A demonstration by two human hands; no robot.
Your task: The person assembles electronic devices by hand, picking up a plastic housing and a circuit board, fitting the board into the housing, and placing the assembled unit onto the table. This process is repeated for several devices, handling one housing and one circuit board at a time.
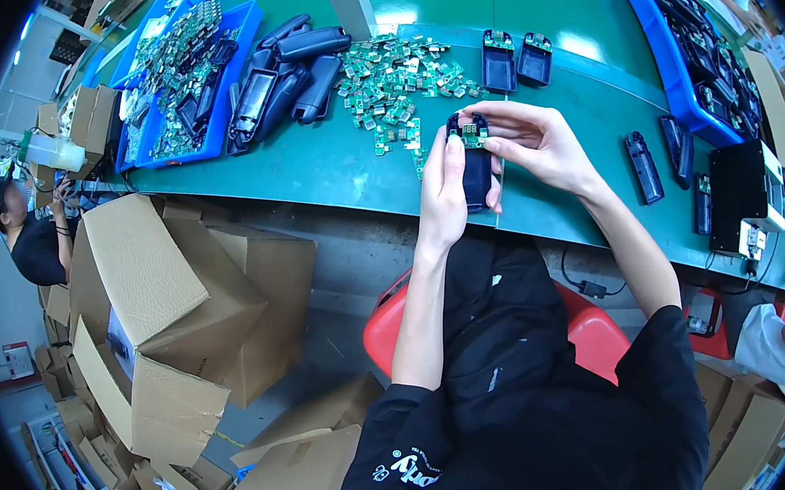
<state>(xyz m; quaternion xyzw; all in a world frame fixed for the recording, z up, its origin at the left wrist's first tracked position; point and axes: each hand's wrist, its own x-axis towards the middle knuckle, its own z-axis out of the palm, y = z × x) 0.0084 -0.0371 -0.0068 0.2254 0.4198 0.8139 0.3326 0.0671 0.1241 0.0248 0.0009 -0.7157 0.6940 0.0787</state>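
Head view shows the left hand clamped around a dark housing, upright above the green bench edge, long axis pointing away from the person. The right hand pinches a small green board at the housing's far end. The board's seating is hard to see.

Dark plastic handset shell with small green circuit board, held over near edge of green bench.

Long dark blue-black plastic handset shell is upright, open side facing up toward the camera, gripped along its left side by the left hand. Small green square circuit board sits at the shell's far top end, pinched by right hand fingertips. Both at mid-scene, just near of the loose pile of boards.
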